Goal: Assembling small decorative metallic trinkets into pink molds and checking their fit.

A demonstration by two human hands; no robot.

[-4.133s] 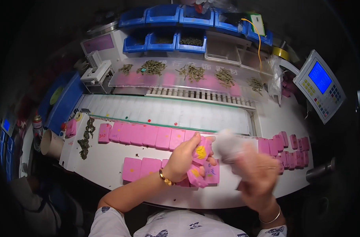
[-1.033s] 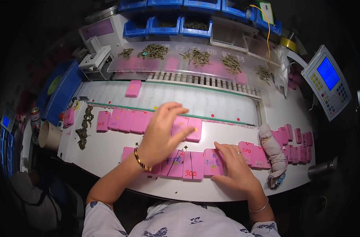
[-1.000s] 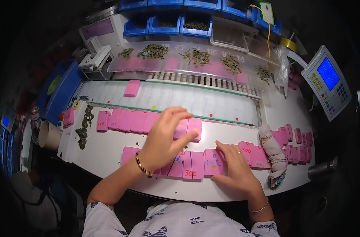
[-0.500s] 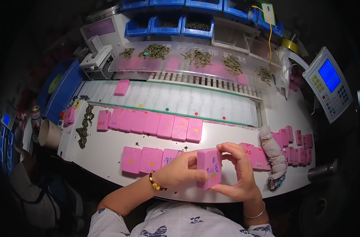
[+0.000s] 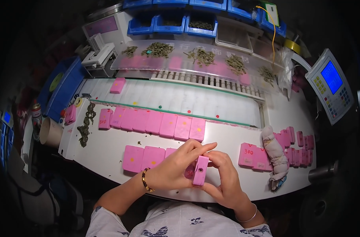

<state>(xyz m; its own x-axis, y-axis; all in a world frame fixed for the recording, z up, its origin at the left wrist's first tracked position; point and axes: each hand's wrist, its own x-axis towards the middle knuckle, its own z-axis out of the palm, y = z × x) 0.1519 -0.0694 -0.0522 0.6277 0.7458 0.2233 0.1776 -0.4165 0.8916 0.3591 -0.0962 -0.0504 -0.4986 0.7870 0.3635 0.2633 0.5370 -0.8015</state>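
In front of my body, both hands hold one pink rubber mold [image 5: 201,170]. Its narrow end, with a small dark hole, is turned up toward me. My left hand [image 5: 174,168] is closed on the mold's left side, the fingers reaching over its far edge. From the right, my right hand [image 5: 226,179] grips it with the thumb at the near end and fingers at the far end. Partly behind my left hand lie pink molds [image 5: 133,158] with yellow dots. Farther back stands a close row of similar molds [image 5: 152,121].
A conveyor with pale plates [image 5: 176,100] crosses behind, carrying one pink mold [image 5: 117,85]. Dried greenish clusters [image 5: 158,50] rest on a clear shelf below blue bins [image 5: 168,23]. At right are a wrapped cloth roll [image 5: 274,152], more molds [image 5: 249,155] and a control panel [image 5: 330,85].
The mold has been turned from its broad marked face to its narrow holed end and shifted slightly left. My left fingers have moved over its far edge, and my right hand has come closer.
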